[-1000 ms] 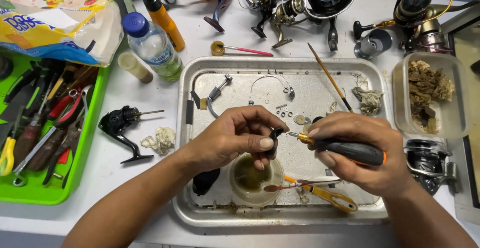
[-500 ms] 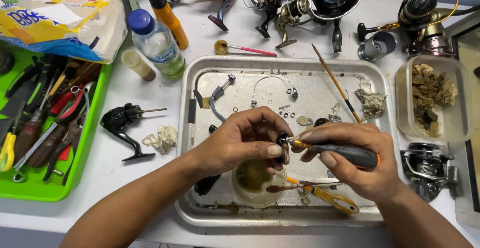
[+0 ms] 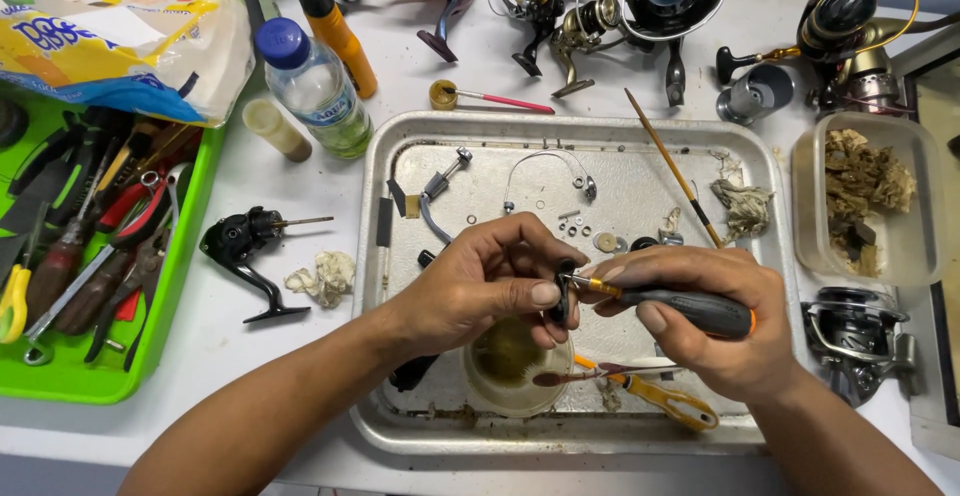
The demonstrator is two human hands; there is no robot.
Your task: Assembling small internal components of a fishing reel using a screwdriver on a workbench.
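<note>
Over a metal tray (image 3: 400,136), my left hand (image 3: 480,291) pinches a small dark reel part (image 3: 562,296) between thumb and fingers. My right hand (image 3: 700,321) grips a screwdriver (image 3: 690,306) with a black and orange handle, its tip pressed against that part. Beneath both hands stands a small clear cup (image 3: 510,366) of murky yellowish liquid, with a brush (image 3: 590,376) laid across its rim. Loose washers, screws and a wire bail (image 3: 545,171) lie scattered in the tray.
A green bin (image 3: 150,336) of pliers and screwdrivers sits at the left, by a black reel body (image 3: 240,246) and a water bottle (image 3: 315,86). Several fishing reels (image 3: 600,6) line the far edge. A clear tub (image 3: 870,206) of dirty rags stands at the right.
Both hands stay together over the cup; the screwdriver tip remains on the small part, with only slight shifts of the fingers and the camera view.
</note>
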